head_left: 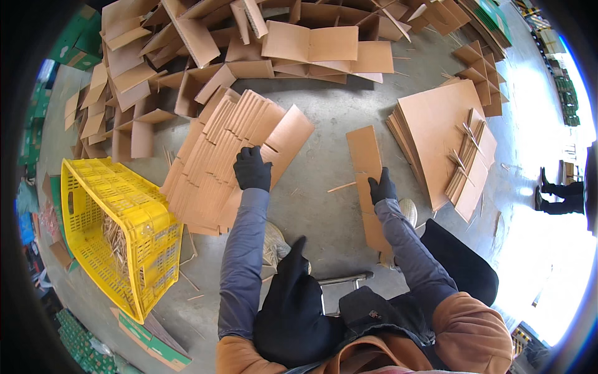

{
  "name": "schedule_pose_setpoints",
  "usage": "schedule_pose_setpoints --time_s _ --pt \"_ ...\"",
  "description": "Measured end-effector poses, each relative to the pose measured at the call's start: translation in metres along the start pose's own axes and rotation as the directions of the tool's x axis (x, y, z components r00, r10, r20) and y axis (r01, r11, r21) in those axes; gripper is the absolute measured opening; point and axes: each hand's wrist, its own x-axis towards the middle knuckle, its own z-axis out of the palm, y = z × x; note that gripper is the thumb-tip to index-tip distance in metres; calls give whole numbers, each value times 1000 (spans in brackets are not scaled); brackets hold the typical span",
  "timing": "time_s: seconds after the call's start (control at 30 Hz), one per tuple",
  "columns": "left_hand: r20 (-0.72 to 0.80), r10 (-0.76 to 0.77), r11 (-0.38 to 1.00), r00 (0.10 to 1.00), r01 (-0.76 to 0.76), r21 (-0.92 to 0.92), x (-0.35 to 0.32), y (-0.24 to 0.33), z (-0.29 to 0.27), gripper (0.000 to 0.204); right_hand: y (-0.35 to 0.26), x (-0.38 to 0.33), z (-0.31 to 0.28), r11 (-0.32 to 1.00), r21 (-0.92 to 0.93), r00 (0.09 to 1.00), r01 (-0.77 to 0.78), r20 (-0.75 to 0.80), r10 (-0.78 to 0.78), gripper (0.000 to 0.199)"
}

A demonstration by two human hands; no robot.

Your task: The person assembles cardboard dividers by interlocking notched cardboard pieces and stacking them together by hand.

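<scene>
My right hand [382, 187], in a black glove, grips the right edge of a long cardboard strip [366, 156] that stands tilted in front of me. Its thumb lies across the strip's face. My left hand [252, 168], gloved too, is on a fanned stack of slotted cardboard strips [212, 156], its fingers curled over one strip near the stack's right side. The fingertips there are partly hidden. A wider cardboard piece [289, 134] lies at the stack's upper right, beyond that hand.
A yellow plastic crate [152, 230] lies on its side at left, with thin scraps [113, 240] inside. Assembled cardboard dividers [311, 47] are heaped at the back. Flat cardboard sheets [436, 118] and tied thin strips [464, 156] lie at right. A person's legs [564, 190] show far right.
</scene>
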Motion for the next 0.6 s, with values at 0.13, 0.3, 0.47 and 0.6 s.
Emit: schedule_pose_setpoints --time_s 0.13,0.3,0.47,0.6 --pt "32 66 840 997 -39 -542 -23 -3 11 28 -56 -27 -42 831 444 935 335 -264 -236 35" --pt "161 254 925 954 -191 -328 -58 99 17 11 -100 -41 -55 897 178 914 405 -50 -403 53" --pt "123 369 867 921 -294 -402 -72 100 17 20 -96 -48 -80 916 -49 889 397 267 -371 62" --pt "4 451 778 892 -391 -491 -91 102 23 29 -87 -54 -8 904 -169 888 393 324 -325 70"
